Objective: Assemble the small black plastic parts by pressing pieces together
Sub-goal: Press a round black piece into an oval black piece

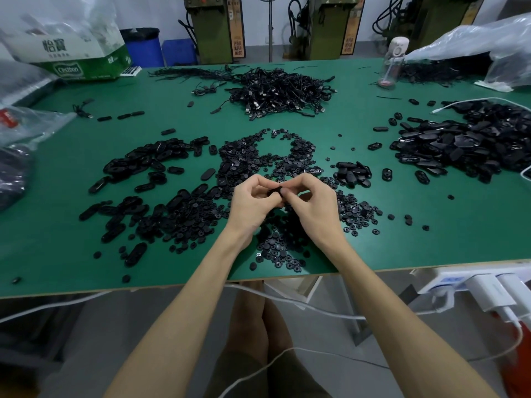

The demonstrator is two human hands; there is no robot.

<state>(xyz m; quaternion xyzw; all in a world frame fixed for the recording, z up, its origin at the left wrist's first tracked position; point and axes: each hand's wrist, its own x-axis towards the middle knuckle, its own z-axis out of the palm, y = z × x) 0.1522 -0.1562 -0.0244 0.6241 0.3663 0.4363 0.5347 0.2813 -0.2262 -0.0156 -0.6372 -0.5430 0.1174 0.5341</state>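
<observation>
My left hand (pixel 253 201) and my right hand (pixel 311 201) meet above the middle of the green table (pixel 431 239). Both pinch one small black plastic part (pixel 275 192) between thumbs and fingertips; most of it is hidden by the fingers. Under and around the hands lie heaps of small round black pieces (pixel 258 159). Black oval shells (pixel 143 162) are piled to the left, and a smaller cluster of ovals (pixel 353 170) lies to the right.
A big heap of oval parts (pixel 465 142) fills the right side and a tangle of black cables (pixel 275 90) the far middle. A cardboard box (pixel 77 61), plastic bags (pixel 474 44) and a clear bottle (pixel 390 64) stand at the back. White cables (pixel 301 304) hang below the table's front edge.
</observation>
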